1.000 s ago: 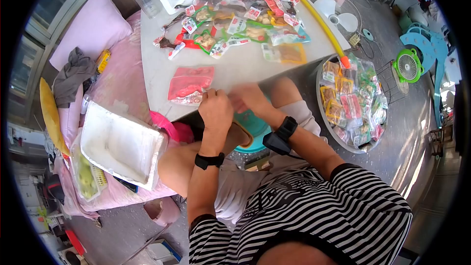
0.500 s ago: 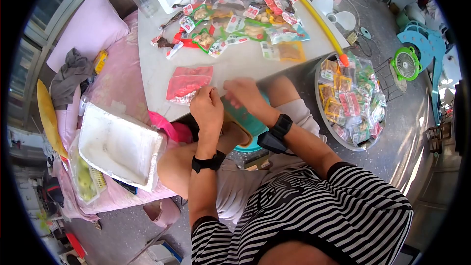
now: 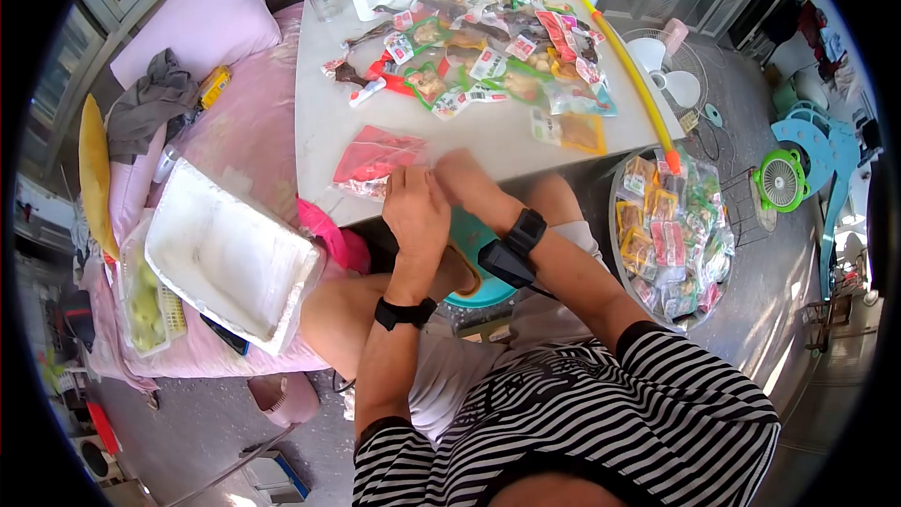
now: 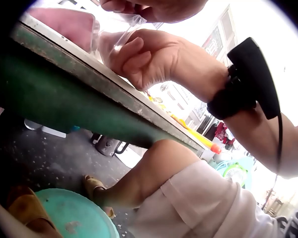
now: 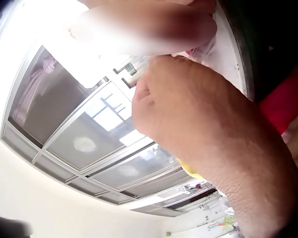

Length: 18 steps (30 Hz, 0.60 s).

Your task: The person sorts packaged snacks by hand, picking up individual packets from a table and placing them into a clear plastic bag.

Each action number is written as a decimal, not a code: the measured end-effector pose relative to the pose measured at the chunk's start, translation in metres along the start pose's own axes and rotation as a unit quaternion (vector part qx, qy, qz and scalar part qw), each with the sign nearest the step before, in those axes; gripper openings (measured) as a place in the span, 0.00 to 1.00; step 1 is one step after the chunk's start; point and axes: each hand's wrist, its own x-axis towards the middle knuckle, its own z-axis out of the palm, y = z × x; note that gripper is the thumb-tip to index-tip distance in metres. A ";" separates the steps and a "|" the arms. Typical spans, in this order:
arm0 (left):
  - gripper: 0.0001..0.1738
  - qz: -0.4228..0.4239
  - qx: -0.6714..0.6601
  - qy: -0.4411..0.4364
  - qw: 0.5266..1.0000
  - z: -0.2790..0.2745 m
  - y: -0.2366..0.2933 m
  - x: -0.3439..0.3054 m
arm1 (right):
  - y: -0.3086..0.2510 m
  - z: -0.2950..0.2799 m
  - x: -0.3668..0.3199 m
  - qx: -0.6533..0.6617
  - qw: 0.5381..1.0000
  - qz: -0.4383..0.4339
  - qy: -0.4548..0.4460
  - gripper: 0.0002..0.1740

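Note:
A red-pink plastic packet (image 3: pixel 375 152) with a clear margin lies at the near edge of the white table (image 3: pixel 319 131). My left hand (image 3: pixel 418 211) is at its near right corner, fingers curled on the clear plastic, which also shows stretched in the left wrist view (image 4: pixel 120 29). Close beside it is my right hand (image 3: pixel 466 178), blurred in the head view. From the left wrist, the right hand's fingers (image 4: pixel 134 55) look bent next to the clear plastic; I cannot tell whether they pinch it.
Many sealed food packets (image 3: pixel 488 61) are spread over the table's far part, by a yellow tube (image 3: pixel 629 66). A round tub (image 3: pixel 612 225) of packets stands on the right. On the left, a white foam box (image 3: pixel 230 244) sits on the bed. A teal stool (image 3: pixel 483 296) is below.
My right hand has gone from blurred near the left hand, to slightly apart, to close beside it again. The left hand stays by the packet's corner. The head view has shifted a little.

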 end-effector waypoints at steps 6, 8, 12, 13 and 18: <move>0.01 -0.016 -0.038 0.040 0.998 0.004 -0.002 -0.002 | -0.027 0.011 0.000 -0.013 0.995 0.081 0.064 0.12; 0.02 -0.057 -0.084 0.032 0.994 0.005 -0.003 -0.005 | -0.028 0.014 0.001 -0.086 0.990 0.072 0.080 0.12; 0.03 -0.090 -0.137 0.045 0.986 0.008 -0.006 -0.009 | -0.011 0.021 0.008 -0.195 0.974 0.007 0.117 0.11; 0.03 -0.086 -0.137 0.042 0.986 0.008 -0.006 -0.009 | -0.005 0.022 0.010 -0.203 0.970 0.002 0.136 0.10; 0.03 -0.062 -0.111 0.030 0.991 0.009 -0.005 -0.011 | 0.023 0.022 0.016 -0.260 0.944 -0.045 0.197 0.09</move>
